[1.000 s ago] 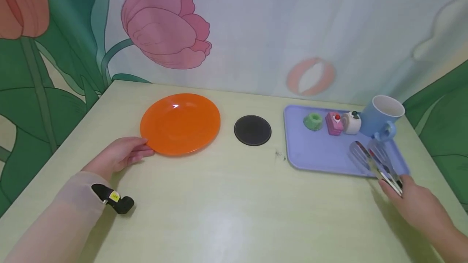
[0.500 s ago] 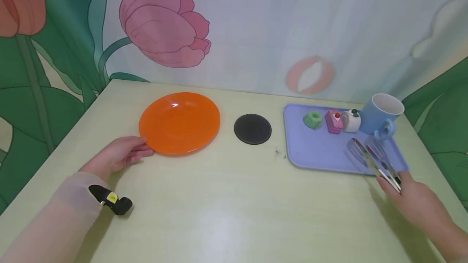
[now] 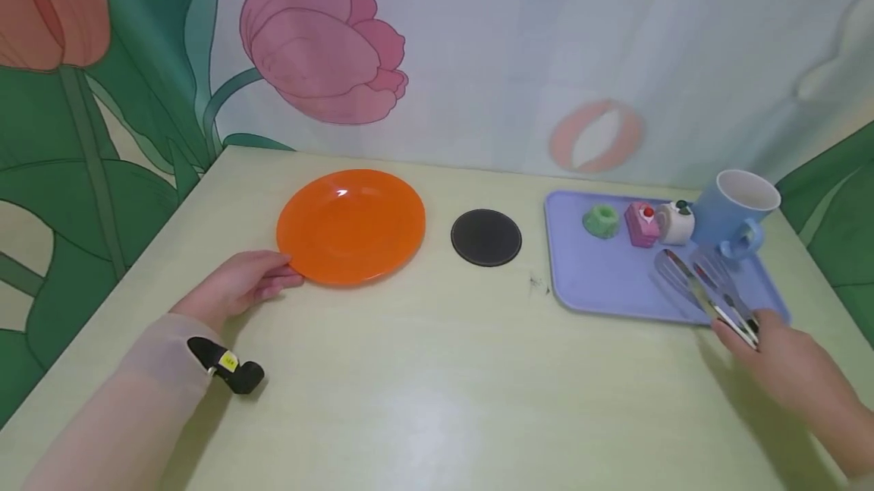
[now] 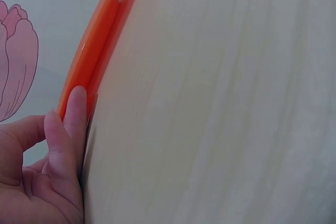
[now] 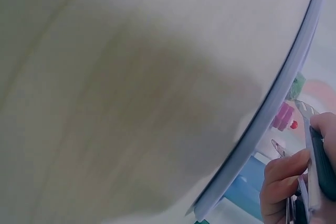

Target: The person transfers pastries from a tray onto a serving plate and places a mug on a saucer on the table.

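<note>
At the near left rim of a shiny orange plate point(image 3: 351, 227), my left hand point(image 3: 239, 286) pinches the edge; the left wrist view shows fingers point(image 4: 77, 108) under the rim. My right hand point(image 3: 795, 369) grips metal tongs point(image 3: 703, 298) with slotted heads and dark grips. Their heads are spread apart over the near right part of a lavender tray point(image 3: 594, 286), with nothing between them. Along the tray's far side stand a green ring-shaped toy cake point(image 3: 602, 221), a pink cake slice point(image 3: 642, 225) with a red cherry, a white cake roll point(image 3: 677, 225) and a light blue mug point(image 3: 727, 206).
A round black coaster point(image 3: 486, 237) lies between plate and tray. All of it rests on a pale table point(image 3: 410, 400), with a dark smudge near the tray's left edge. Behind the table hangs a curtain point(image 3: 478, 58) printed with flowers.
The whole head view has shifted slightly. Both hands keep their hold on the plate and the tongs, and the things on the table stay in place.
</note>
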`<state>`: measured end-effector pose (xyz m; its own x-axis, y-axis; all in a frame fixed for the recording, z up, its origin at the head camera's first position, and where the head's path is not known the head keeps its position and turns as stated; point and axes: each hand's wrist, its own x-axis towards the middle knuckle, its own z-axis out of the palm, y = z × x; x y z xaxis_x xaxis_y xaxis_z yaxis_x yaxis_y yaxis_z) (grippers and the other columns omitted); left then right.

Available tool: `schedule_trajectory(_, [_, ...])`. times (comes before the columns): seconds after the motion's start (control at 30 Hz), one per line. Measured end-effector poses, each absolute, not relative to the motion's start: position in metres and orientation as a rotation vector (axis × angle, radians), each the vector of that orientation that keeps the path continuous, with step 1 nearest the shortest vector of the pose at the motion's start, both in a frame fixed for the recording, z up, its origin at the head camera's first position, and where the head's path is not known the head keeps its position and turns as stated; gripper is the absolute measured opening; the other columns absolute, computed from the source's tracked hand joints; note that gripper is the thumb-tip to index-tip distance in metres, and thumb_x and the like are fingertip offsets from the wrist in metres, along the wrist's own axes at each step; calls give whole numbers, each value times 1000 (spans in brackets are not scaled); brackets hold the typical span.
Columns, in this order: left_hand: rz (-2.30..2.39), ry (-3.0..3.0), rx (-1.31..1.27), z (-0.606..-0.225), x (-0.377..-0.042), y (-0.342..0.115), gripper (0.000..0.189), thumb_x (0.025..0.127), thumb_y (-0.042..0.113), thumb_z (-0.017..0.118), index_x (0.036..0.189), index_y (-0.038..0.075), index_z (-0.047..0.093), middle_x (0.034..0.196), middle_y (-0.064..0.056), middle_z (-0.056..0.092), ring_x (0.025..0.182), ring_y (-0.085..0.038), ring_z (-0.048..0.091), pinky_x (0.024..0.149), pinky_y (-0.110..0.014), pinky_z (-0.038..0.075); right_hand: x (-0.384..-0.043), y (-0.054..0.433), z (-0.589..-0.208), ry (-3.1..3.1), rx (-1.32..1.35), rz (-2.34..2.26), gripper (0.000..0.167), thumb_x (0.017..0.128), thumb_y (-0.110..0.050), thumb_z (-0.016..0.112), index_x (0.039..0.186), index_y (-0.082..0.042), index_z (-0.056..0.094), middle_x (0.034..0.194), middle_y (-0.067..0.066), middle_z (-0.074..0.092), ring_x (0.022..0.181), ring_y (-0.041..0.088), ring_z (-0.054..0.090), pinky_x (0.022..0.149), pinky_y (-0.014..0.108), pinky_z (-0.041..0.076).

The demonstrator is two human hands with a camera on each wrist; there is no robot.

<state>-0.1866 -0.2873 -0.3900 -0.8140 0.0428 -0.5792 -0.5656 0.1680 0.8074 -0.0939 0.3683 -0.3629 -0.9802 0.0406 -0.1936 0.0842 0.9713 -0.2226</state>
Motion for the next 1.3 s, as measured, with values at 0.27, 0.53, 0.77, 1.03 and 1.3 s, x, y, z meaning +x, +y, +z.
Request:
schedule_trajectory(0.27, [1680,1984,-491,-387,-193,-288,60,97,32,49,144,1,26,89,1,70,86,-9,67,71,-15,49,-99,362,-363,2916,85,-332,75,95,-55,33,110,19,31,75,22,52,61,33,52,46,38,37])
schedule_trajectory(0.53, [1709,1954,-495,-382,-191,-291,58,97,30,49,143,1,27,90,0,69,88,-11,67,74,-17,50,-101,355,-357,2923,90,-325,72,95,-57,31,106,14,33,72,16,49,58,29,48,45,36,35])
schedule_trajectory(0.77, [1712,1918,-492,-385,-191,-289,58,97,30,50,142,1,29,93,-2,70,90,-12,67,76,-19,50,-104,355,-354,2916,84,-300,75,95,-58,30,108,16,32,78,24,52,60,32,52,45,39,38])
schedule_trajectory(1.03, [1743,1959,-437,-387,-190,-295,61,97,30,50,144,0,25,93,-1,69,91,-12,67,80,-20,50,-110,351,-355,2922,44,-312,77,95,-58,31,112,17,29,84,28,53,64,37,55,48,42,41])
schedule_trajectory(1.3, [1775,1865,-416,-393,-184,-296,59,98,26,49,143,-2,24,96,-3,69,94,-15,66,84,-25,49,-107,347,-368,2919,52,-318,77,95,-57,31,113,18,30,77,23,52,62,32,52,46,39,38])
